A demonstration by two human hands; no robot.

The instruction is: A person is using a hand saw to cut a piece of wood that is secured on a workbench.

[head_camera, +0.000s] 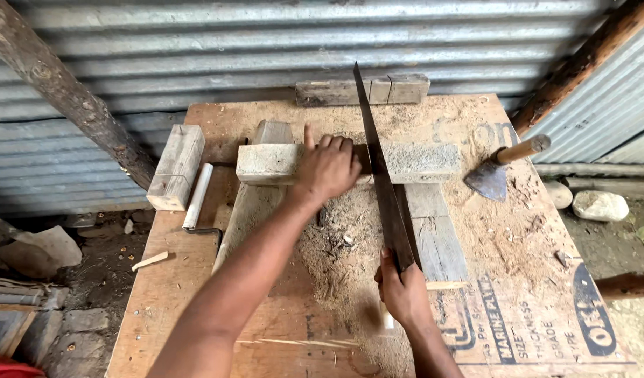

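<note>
On top of the plywood desk (196, 294), the left hand (327, 170) is pressing down on a pale wooden block (266, 163), and its fingers (336, 143) are lying spread and flat over the top of the wood, not curled around it. This block is lying with its long axis from left to right, across two boards (434, 238) that are carrying it. The right hand (404, 294) is sitting nearer to the person, and its fingers are closing tightly around the handle of a hand saw (378, 168). The saw blade is running away from the person, almost at a right angle to the block, and it is crossing the block just beside the left hand, on its right side. So the left hand is touching the block, while the right hand is reaching it only through the blade.

Sawdust is covering the desk under the block. A small axe with a wooden handle (500, 168) is resting at the right, a short thick block (176, 166) and a white tube (198, 196) at the left, and another wood piece (364, 91) at the far edge. Grey corrugated metal sheets (196, 49) are forming the wall behind, with rough poles leaning on it, and stones are lying on the earth floor.
</note>
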